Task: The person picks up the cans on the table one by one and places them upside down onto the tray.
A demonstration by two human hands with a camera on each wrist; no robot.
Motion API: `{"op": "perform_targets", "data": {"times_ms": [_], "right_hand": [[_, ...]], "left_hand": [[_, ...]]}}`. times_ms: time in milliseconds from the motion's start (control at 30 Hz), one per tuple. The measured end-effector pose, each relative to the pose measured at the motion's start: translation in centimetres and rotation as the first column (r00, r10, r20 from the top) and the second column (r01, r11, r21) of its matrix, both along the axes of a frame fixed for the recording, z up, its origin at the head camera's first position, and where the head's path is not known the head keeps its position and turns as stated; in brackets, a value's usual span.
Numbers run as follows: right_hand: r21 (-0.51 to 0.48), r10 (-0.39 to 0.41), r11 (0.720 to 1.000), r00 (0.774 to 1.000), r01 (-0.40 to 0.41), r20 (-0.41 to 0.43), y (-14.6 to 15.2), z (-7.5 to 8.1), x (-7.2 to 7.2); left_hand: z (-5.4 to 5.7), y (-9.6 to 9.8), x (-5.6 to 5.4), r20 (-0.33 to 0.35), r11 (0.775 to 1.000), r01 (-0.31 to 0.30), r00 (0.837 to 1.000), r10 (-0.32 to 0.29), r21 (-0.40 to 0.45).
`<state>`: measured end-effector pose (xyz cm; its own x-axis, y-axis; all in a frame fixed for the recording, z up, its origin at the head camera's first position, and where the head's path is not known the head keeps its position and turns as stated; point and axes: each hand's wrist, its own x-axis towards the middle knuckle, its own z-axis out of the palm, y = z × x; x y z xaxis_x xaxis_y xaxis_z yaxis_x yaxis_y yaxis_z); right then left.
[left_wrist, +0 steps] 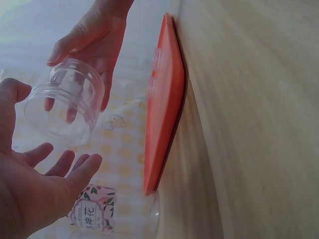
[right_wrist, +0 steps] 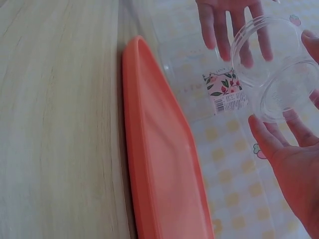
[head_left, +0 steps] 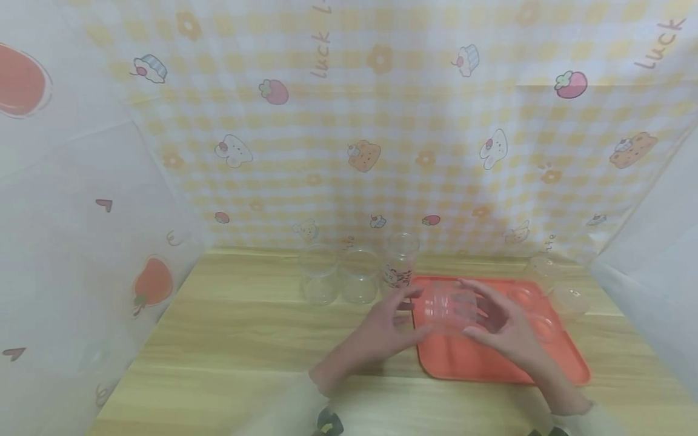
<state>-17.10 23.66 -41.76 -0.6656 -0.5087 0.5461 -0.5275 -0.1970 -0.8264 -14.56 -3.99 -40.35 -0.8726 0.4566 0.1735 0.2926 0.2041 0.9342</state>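
Above an orange-red tray [head_left: 452,357], a clear plastic jar [head_left: 448,306] is held on its side, its wide rim toward the left. My right hand [head_left: 507,327] grips the jar round its base end, with thumb and fingers on opposite sides, as the right wrist view also shows. My left hand [head_left: 387,330] is spread beside the jar's rim [left_wrist: 42,117], fingers fairly straight. Whether its fingertips touch the rim I cannot tell. Behind the left hand stands a clear jar with a floral label [head_left: 399,272].
Two clear jars, one on the left [head_left: 320,281] and one beside it [head_left: 360,281], stand left of the labelled jar. Clear round pieces [head_left: 544,328] lie on the tray's right part, and more [head_left: 569,301] sit beyond its right edge. A patterned cloth [head_left: 382,121] hangs behind the wooden table [head_left: 245,339].
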Motion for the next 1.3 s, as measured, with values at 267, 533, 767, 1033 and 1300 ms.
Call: {"op": "perform_targets", "data": {"times_ms": [267,533,767,1033,1300], "right_hand": [[0.009,-0.015,1.000,1.000,0.015,-0.008,0.5,0.1,0.0],[0.027,-0.046,0.999,0.999,0.046,-0.004,1.1,0.2,0.1],[0.029,-0.035,0.999,0.999,0.036,-0.022,1.4,0.4,-0.1],[0.178,-0.161,0.971,0.987,0.157,0.006,2.1,0.8,0.4],[0.274,-0.224,0.938,0.975,0.214,0.004,2.8,1.1,0.7]], "left_hand": [[0.9,-2.4,0.3,-0.073,0.994,0.016,0.997,-0.024,-0.105],[1.7,-5.0,-0.2,-0.239,0.977,0.054,0.965,-0.103,-0.206],[3.1,-6.9,-0.7,-0.324,0.970,0.021,0.940,-0.102,-0.243],[4.0,-9.2,-1.1,-0.357,0.965,-0.092,0.934,-0.002,-0.246],[4.3,-11.7,-2.3,-0.480,0.894,-0.309,0.868,0.126,-0.325]]}}
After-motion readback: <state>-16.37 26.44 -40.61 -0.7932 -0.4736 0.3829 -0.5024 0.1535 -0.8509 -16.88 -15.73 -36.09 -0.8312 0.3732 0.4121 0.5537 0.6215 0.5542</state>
